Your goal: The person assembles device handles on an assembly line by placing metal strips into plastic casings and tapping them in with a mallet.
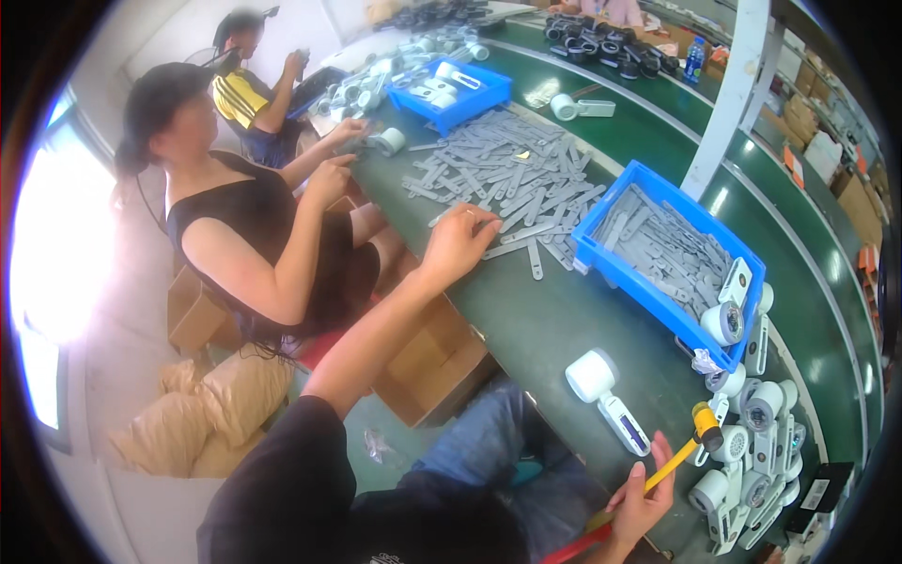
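"Hammer [678, 458] first: where is it, and which way does it point?"

"Lower right of the frame, with its long axis on a slant. The yellow handle climbs from lower left to upper right, and the head sits crosswise at the upper end — yellow on its upper part, black below."

"Who has it?"

"The right hand [641, 500], thumb and fingers closed about the handle."

"And the left hand [458, 246]?"

"Middle of the frame, fingers bent, at the lower edge of a heap of grey strips [515, 174]. I can't tell whether it pinches one. The strips point every way; one just right of the fingertips slants from lower left to upper right."

"What lies above the right hand?"

"A white device [601, 387] on the table [526, 329], round head to the upper left, handle to the lower right, a dark panel along it."

"Any labels or writing?"

"A black box [819, 498] at the lower right carries a white label, and the person's dark shirt [413, 531] has pale print at the bottom edge. A blue bottle [695, 58] at the upper right looks labelled too — all too small or blurred to read."
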The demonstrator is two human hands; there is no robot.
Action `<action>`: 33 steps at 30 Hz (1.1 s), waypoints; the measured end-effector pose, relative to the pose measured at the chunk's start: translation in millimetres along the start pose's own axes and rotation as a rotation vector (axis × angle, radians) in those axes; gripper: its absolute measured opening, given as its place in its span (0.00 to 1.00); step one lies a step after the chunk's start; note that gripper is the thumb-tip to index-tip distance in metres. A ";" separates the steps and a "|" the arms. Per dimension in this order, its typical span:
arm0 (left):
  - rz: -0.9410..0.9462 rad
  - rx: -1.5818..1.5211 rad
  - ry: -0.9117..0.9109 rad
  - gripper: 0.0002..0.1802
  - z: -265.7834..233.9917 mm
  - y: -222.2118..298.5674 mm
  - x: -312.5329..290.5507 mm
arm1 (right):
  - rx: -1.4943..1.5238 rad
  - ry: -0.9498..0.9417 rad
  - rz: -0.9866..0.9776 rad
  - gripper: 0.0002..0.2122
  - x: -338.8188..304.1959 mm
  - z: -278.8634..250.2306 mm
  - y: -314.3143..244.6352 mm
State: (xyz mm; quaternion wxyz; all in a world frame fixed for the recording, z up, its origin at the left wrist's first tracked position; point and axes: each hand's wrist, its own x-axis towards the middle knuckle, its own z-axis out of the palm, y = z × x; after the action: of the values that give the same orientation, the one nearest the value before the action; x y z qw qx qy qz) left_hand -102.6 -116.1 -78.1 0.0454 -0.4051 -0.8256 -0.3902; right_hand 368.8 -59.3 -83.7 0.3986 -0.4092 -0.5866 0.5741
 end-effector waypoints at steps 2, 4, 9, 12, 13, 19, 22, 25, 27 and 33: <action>-0.015 -0.054 -0.087 0.12 6.8 2.7 -2.0 | -0.001 0.012 0.006 0.15 -1.4 -1.1 1.6; 0.023 -0.007 -0.100 0.12 10.7 3.2 -0.3 | 0.039 0.002 -0.008 0.15 -1.3 -1.2 1.7; -0.033 -0.041 0.053 0.13 7.6 2.4 3.3 | 0.056 0.003 0.005 0.14 1.5 -1.7 1.7; -0.005 -0.014 -0.031 0.13 -5.7 -1.6 -14.8 | 0.075 0.005 0.000 0.14 2.0 -1.9 1.5; 0.078 0.023 -0.092 0.14 -8.4 -7.4 -22.6 | 0.087 -0.004 0.000 0.14 0.9 -1.2 1.2; -0.008 0.011 -0.018 0.12 -20.2 -13.3 -22.7 | 0.098 -0.017 -0.014 0.15 3.5 -2.4 1.6; -0.319 -0.295 -0.269 0.18 -38.7 -8.5 -5.3 | 0.111 0.008 -0.043 0.15 2.6 -2.1 4.0; -0.241 -0.485 -0.318 0.18 -39.8 11.0 -8.9 | 0.129 0.077 -0.104 0.15 -0.1 -0.6 3.1; -0.210 -0.508 -0.357 0.17 -41.2 34.3 -14.1 | 0.125 0.152 -0.135 0.14 -2.9 -1.1 8.2; 0.471 -0.365 -0.504 0.08 -52.8 138.6 -90.2 | 0.132 0.163 -0.002 0.16 -33.0 17.2 -39.4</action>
State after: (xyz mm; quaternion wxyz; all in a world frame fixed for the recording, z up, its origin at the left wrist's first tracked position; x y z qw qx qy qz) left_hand 42.5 -158.4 7.2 -0.1431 -0.6679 -0.6125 -0.3979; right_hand 363.2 -96.4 -44.7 0.4718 -0.4267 -0.5134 0.5760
